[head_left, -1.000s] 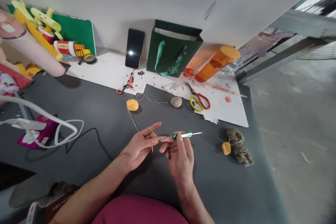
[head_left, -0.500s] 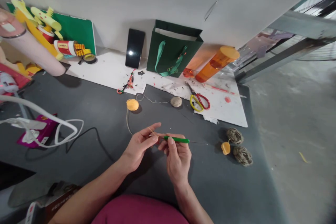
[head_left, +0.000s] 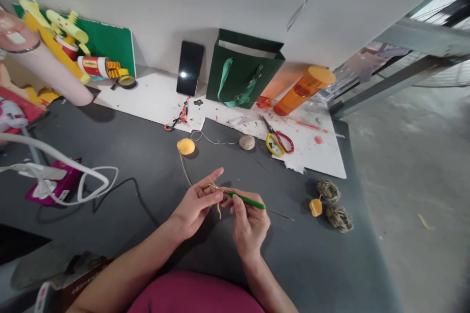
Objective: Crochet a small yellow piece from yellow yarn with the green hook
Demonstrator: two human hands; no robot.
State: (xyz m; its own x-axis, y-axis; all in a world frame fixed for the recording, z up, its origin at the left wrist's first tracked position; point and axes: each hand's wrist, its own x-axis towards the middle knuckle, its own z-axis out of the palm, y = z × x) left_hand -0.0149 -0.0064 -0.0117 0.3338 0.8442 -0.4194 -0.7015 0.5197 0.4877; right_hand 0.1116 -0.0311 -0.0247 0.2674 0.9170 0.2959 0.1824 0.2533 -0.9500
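Observation:
My right hand (head_left: 250, 220) grips a green-handled crochet hook (head_left: 249, 200), whose thin metal tip points left toward my left hand. My left hand (head_left: 197, 207) pinches thin yellow yarn (head_left: 219, 211) between thumb and fingers, the index finger raised with a strand over it. A short yellow end hangs below the fingertips. The small worked piece at the fingers is too small to make out. From the yellow yarn ball (head_left: 186, 146) a strand runs down to my left hand. A beige yarn ball (head_left: 246, 142) sits farther right with its thread trailing left.
Red-and-yellow scissors (head_left: 279, 143) lie on a white board. Behind stand a phone (head_left: 190, 68), a green paper bag (head_left: 244, 68) and an orange cylinder (head_left: 304, 90). Grey-green knitted pieces (head_left: 339, 218) with a yellow one lie right. White cables and a purple power strip (head_left: 55, 182) are left.
The hook's handle has tilted, its right end now lower, and its metal tip shows by my left index finger. A yellow yarn end now hangs under my left fingertips.

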